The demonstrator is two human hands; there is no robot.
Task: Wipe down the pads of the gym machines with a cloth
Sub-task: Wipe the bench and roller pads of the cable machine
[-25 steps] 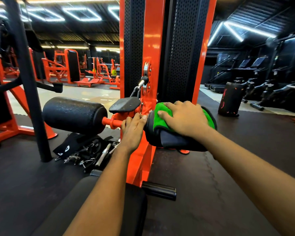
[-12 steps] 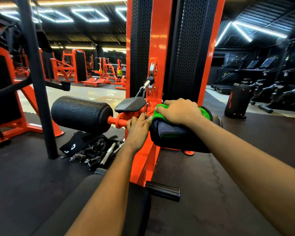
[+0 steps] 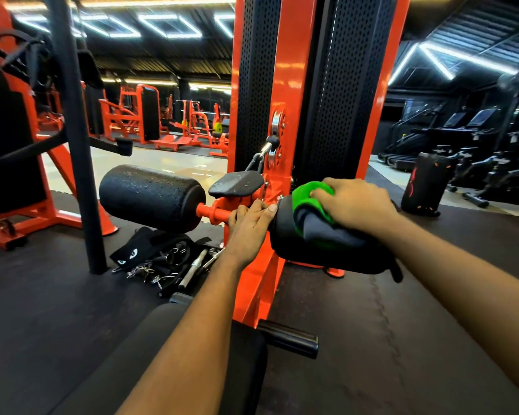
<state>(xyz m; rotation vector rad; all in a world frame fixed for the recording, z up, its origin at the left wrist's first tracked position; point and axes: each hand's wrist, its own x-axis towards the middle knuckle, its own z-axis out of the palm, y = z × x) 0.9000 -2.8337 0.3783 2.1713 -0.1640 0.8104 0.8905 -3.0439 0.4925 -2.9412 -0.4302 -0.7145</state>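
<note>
The right hand (image 3: pixel 354 205) is gripping the green cloth (image 3: pixel 310 202), fingers curled over it, pressing it onto the top of the right roller pad (image 3: pixel 327 250) near its inner end. The left hand (image 3: pixel 249 226) is bracing beside that end against the orange frame (image 3: pixel 291 70); I cannot tell whether it is clasping anything. To my eye the roller wants steadying while firm overlapping strokes are working round it.

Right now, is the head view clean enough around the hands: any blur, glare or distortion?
Head view: right hand on the green cloth and left hand look sharp, evenly lit. Head view: ceiling light strips glare; the orange upright leans from wide-angle distortion; treadmills sit in shadow.
</note>
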